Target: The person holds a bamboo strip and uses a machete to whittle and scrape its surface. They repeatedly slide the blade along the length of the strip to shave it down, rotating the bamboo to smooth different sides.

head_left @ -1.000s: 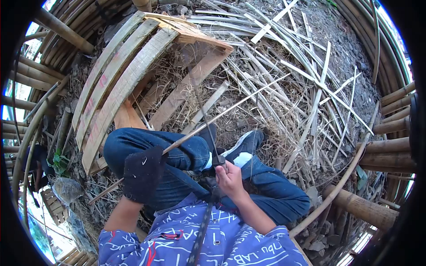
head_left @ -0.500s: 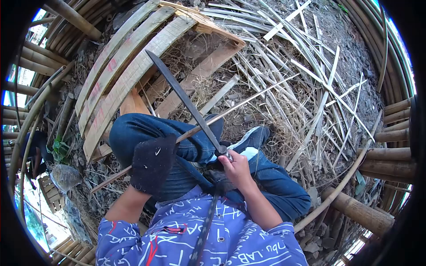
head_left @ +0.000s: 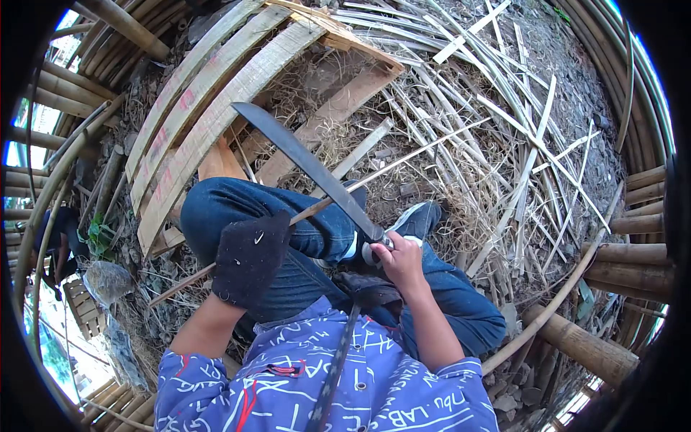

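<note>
Shirt (head_left: 309,374): blue-purple with white lettering, crossed by a dark patterned strap.
Left hand (head_left: 252,259): covered in dark cloth; wrapped round the thin strip, with fingers hidden beneath the covering.
Right hand (head_left: 399,261): bare, with fingers clenched around the handle of the long blade.
Long blade (head_left: 309,165): slanting up and leftward from the right hand, crossing above the thin strip; cannot tell whether touching it.
Thin strip (head_left: 309,211): running diagonally from lower left, through the left hand and under the blade, to upper right.
Legs (head_left: 277,299): folded in blue jeans on the ground.
Wooden crate (head_left: 237,90): tilted, just beyond the bent left knee, with reddish marks on slats.
Curly shavings (head_left: 461,194): scattered between crate and pale strips.
Pale strips (head_left: 534,147): lying crisscrossed at upper right.
Bamboo poles (head_left: 626,253): stacked along the right edge.
Another person (head_left: 68,234): dark-clothed, at far left, partly behind poles.
</note>
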`<state>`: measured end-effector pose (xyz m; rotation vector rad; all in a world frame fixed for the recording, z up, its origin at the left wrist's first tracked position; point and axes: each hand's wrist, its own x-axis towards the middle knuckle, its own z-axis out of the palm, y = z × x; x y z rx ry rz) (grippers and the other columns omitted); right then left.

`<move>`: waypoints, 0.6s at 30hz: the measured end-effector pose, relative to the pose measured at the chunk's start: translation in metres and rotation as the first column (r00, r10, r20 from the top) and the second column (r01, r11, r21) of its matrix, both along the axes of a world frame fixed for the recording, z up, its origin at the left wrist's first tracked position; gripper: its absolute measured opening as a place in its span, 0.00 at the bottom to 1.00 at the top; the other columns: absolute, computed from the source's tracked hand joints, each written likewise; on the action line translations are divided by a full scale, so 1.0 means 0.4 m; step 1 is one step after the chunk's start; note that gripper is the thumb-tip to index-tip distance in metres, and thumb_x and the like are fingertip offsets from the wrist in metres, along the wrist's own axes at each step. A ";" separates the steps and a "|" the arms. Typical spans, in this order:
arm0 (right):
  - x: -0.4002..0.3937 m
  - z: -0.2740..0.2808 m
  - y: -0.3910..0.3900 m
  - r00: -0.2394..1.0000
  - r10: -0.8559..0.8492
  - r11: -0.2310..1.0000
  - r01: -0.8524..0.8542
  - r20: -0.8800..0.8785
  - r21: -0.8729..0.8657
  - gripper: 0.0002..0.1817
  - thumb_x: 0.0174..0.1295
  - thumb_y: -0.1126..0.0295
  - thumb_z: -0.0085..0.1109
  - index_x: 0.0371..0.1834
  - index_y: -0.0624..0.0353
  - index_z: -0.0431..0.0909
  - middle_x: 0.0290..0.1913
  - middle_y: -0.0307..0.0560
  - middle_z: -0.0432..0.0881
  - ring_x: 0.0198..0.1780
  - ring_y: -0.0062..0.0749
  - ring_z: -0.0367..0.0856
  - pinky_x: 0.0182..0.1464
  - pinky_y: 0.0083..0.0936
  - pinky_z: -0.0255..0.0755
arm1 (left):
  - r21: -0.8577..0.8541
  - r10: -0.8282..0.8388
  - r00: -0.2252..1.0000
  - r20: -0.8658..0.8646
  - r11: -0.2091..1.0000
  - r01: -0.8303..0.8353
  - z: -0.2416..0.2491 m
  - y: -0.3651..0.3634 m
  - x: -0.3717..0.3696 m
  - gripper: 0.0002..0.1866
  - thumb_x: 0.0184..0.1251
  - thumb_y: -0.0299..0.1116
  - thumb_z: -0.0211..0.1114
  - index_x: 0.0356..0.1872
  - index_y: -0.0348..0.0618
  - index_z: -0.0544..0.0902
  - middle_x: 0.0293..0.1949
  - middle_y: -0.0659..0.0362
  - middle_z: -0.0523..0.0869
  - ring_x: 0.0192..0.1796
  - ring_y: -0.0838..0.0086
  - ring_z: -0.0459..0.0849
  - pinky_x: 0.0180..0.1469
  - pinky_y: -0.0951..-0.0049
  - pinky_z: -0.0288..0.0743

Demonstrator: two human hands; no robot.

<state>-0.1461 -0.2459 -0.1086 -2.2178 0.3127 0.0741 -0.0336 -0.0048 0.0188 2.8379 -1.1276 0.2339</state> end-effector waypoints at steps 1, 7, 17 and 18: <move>-0.003 -0.014 -0.006 0.999 -0.031 0.998 0.030 -0.013 -0.047 0.25 0.58 0.44 0.63 0.29 0.59 0.78 0.21 0.58 0.80 0.29 0.58 0.81 0.29 0.46 0.70 | 0.002 0.004 1.000 0.001 1.000 -0.004 0.003 0.004 0.000 0.14 0.55 0.32 0.72 0.42 0.47 0.79 0.25 0.61 0.81 0.26 0.64 0.81 0.29 0.63 0.73; -0.045 -0.152 -0.215 0.891 -0.431 0.887 0.448 -0.141 0.114 0.29 0.68 0.46 0.55 0.24 0.65 0.75 0.14 0.47 0.71 0.18 0.34 0.69 0.25 0.36 0.64 | 0.087 -0.034 0.988 0.153 0.996 0.021 -0.009 0.013 -0.011 0.17 0.56 0.36 0.74 0.45 0.50 0.79 0.29 0.63 0.80 0.30 0.69 0.79 0.33 0.66 0.70; -0.019 -0.034 -0.079 0.914 -0.332 0.801 0.405 -0.234 0.442 0.26 0.67 0.50 0.58 0.22 0.64 0.75 0.14 0.41 0.72 0.18 0.19 0.69 0.21 0.29 0.62 | -0.006 -0.002 0.995 0.096 1.000 0.002 0.005 -0.016 0.003 0.16 0.55 0.38 0.75 0.43 0.51 0.80 0.25 0.63 0.77 0.27 0.68 0.76 0.31 0.67 0.69; -0.011 0.004 -0.037 0.939 -0.277 0.820 0.340 -0.202 0.460 0.24 0.67 0.53 0.60 0.23 0.64 0.75 0.14 0.42 0.72 0.19 0.18 0.70 0.21 0.29 0.63 | 0.002 -0.009 0.991 0.133 1.000 0.009 0.003 -0.015 0.005 0.16 0.54 0.38 0.75 0.42 0.51 0.81 0.24 0.62 0.77 0.26 0.67 0.76 0.30 0.66 0.69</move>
